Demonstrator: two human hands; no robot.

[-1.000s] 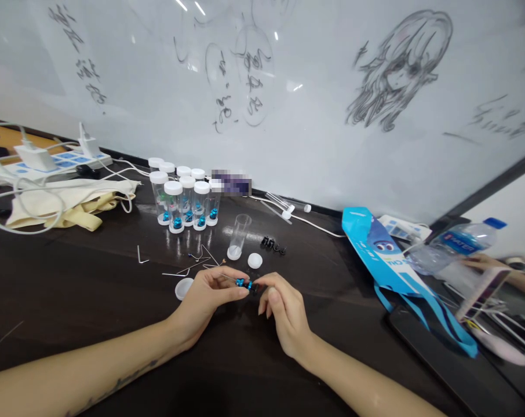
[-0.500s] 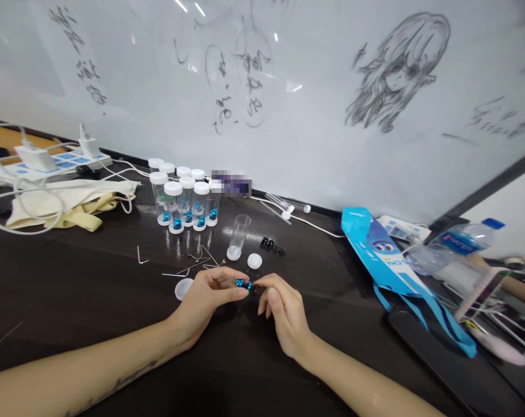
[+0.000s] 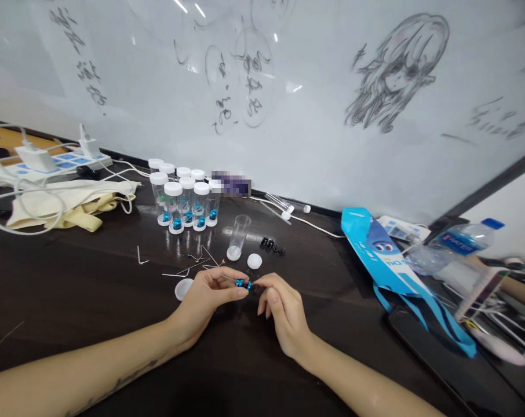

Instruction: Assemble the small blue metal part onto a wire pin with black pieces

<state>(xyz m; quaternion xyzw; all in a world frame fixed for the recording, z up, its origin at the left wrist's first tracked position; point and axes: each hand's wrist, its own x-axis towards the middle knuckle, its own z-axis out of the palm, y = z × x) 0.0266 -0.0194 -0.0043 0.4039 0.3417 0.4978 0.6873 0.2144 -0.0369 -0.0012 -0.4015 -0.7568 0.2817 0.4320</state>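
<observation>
My left hand (image 3: 211,295) is closed, its thumb and forefinger pinching a small blue-and-black cylindrical part (image 3: 244,284) with a thin metal rod at its left end. My right hand (image 3: 284,310) has its fingers curled, with the forefinger at the black right end of the same part; the exact contact is partly hidden. Just beyond the hands lie a round white cap (image 3: 254,261) and an uncapped clear tube (image 3: 240,237) standing upright. Black coil-like pieces (image 3: 272,245) rest to its right. Beside my left hand are another white cap (image 3: 183,289) and several thin bent wires (image 3: 197,263).
Several white-capped clear tubes (image 3: 173,205) with blue pieces inside stand at the back left. Left of them are a cream cloth bag (image 3: 71,200) and a power strip (image 3: 62,162). A blue bag (image 3: 378,249), a water bottle (image 3: 462,243) and a dark flat device (image 3: 431,353) lie right.
</observation>
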